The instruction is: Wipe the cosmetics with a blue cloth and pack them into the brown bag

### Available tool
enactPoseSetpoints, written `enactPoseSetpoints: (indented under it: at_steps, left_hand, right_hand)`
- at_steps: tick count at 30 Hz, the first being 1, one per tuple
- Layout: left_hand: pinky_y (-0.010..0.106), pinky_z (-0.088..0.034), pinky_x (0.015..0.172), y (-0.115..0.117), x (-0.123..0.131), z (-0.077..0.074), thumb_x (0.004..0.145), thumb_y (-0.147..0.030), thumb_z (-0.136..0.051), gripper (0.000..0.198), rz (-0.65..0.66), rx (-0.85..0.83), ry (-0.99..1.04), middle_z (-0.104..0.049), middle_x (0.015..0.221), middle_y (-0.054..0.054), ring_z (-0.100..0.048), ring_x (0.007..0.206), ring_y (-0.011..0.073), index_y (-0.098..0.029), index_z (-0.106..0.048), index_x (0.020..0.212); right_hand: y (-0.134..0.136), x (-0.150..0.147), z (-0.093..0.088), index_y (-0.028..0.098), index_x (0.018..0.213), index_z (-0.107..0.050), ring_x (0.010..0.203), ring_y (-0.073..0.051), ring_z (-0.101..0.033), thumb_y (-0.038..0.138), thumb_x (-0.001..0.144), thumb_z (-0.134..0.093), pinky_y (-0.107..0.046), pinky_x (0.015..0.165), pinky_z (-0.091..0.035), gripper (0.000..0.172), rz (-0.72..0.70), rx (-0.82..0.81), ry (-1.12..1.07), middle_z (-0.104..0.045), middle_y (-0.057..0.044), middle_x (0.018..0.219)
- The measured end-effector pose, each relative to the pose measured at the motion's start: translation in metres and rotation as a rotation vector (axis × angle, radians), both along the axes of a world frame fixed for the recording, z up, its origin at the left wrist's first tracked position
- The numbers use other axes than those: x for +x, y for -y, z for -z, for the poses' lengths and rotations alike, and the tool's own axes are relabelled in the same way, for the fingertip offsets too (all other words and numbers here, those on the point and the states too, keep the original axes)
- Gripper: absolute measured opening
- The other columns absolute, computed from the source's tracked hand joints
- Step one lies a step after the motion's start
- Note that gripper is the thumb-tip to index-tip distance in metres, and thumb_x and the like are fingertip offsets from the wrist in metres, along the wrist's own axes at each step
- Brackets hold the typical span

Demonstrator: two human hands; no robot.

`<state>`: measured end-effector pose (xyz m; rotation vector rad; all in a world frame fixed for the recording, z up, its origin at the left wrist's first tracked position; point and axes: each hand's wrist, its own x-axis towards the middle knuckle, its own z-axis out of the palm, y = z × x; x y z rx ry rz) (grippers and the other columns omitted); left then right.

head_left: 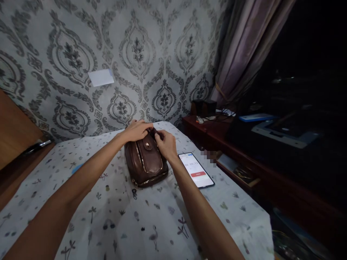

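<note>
A brown leather bag (153, 159) with a round metal snap and gold-toned zippers lies on the patterned white cloth (130, 231). My left hand (137, 130) rests over the bag's far upper end, its fingers bent down onto the leather. At the far right corner of the bag, my right hand (166, 143) is closed in a pinch on the bag's edge near the top opening. What lies under the fingertips is hidden. Just right of the bag, beside my right forearm, a phone (197, 169) lies face up with its screen lit and a red button showing.
Patterned wallpaper (138, 54) with a white card (101, 77) on it rises behind the cloth. On the right stand a dark red desk (206, 128), a partly open drawer (238, 171) and a curtain (244, 47). Brown wooden furniture (18, 126) borders the left side.
</note>
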<state>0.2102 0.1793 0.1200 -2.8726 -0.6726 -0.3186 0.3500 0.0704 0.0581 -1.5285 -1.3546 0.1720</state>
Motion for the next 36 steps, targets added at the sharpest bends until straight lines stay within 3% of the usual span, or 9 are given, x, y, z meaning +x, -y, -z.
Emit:
enactPoseSetpoints:
  at_steps: [3,7,14,18,26,31,36]
  left_hand:
    - [0.041,-0.041,0.094,-0.006,-0.001,0.002,0.086,-0.013,-0.041,0.032,0.063,0.019,0.029,-0.07,0.1,0.006,-0.056,0.107,0.0272,-0.023,-0.066,0.104]
    - [0.04,-0.042,0.092,-0.013,0.001,0.002,0.087,-0.013,-0.039,0.029,0.126,0.05,0.08,-0.069,0.094,0.006,-0.056,0.093,0.0244,-0.021,-0.066,0.092]
    - [0.041,-0.044,0.088,-0.022,0.007,0.006,0.089,-0.016,-0.038,0.032,0.116,0.051,0.101,-0.065,0.082,0.008,-0.055,0.089,0.0255,-0.02,-0.063,0.07]
    - [0.042,-0.044,0.089,-0.023,0.006,0.009,0.088,-0.017,-0.04,0.033,0.112,0.031,0.096,-0.063,0.08,0.008,-0.055,0.087,0.0249,-0.021,-0.062,0.064]
    - [0.04,-0.045,0.093,-0.023,0.003,0.008,0.081,-0.014,-0.042,0.024,0.099,-0.032,0.159,-0.067,0.085,0.006,-0.056,0.094,0.0241,-0.021,-0.064,0.073]
    - [0.037,-0.048,0.079,-0.022,0.004,0.008,0.076,-0.015,-0.047,0.016,0.067,-0.073,0.208,-0.063,0.078,0.005,-0.057,0.091,0.0253,-0.021,-0.061,0.08]
    - [0.037,-0.049,0.084,-0.018,0.001,0.006,0.073,-0.014,-0.05,0.029,0.07,-0.083,0.242,-0.064,0.093,0.007,-0.058,0.093,0.0237,-0.018,-0.063,0.099]
  right_hand:
    - [0.0,0.0,0.001,0.016,0.106,-0.074,0.095,-0.025,-0.073,0.024,0.092,-0.052,-0.034,0.085,-0.052,0.027,-0.002,0.005,0.015,-0.079,-0.012,0.104]
    - [-0.001,0.001,0.002,0.018,0.105,-0.074,0.098,-0.024,-0.073,0.025,0.092,-0.053,-0.033,0.087,-0.053,0.026,-0.019,0.019,0.005,-0.079,-0.011,0.106]
    - [0.001,-0.001,0.001,0.015,0.12,-0.071,0.107,-0.025,-0.072,0.024,0.093,-0.053,-0.035,0.094,-0.053,0.033,-0.079,-0.002,-0.025,-0.077,-0.012,0.116]
    - [0.003,-0.005,0.0,0.016,0.128,-0.068,0.122,-0.025,-0.066,0.023,0.094,-0.051,-0.036,0.106,-0.048,0.038,-0.098,-0.011,0.062,-0.071,-0.012,0.13]
    - [0.001,-0.005,0.002,0.017,0.125,-0.07,0.121,-0.026,-0.066,0.025,0.095,-0.051,-0.037,0.107,-0.048,0.036,-0.094,-0.025,0.094,-0.072,-0.011,0.128]
    - [-0.003,-0.003,0.004,0.015,0.122,-0.069,0.12,-0.025,-0.065,0.024,0.094,-0.05,-0.039,0.107,-0.047,0.034,-0.142,-0.017,0.073,-0.071,-0.013,0.128]
    - [-0.008,0.001,0.007,0.018,0.125,-0.062,0.121,-0.023,-0.064,0.023,0.091,-0.051,-0.04,0.106,-0.047,0.036,-0.248,-0.017,0.05,-0.068,-0.011,0.132]
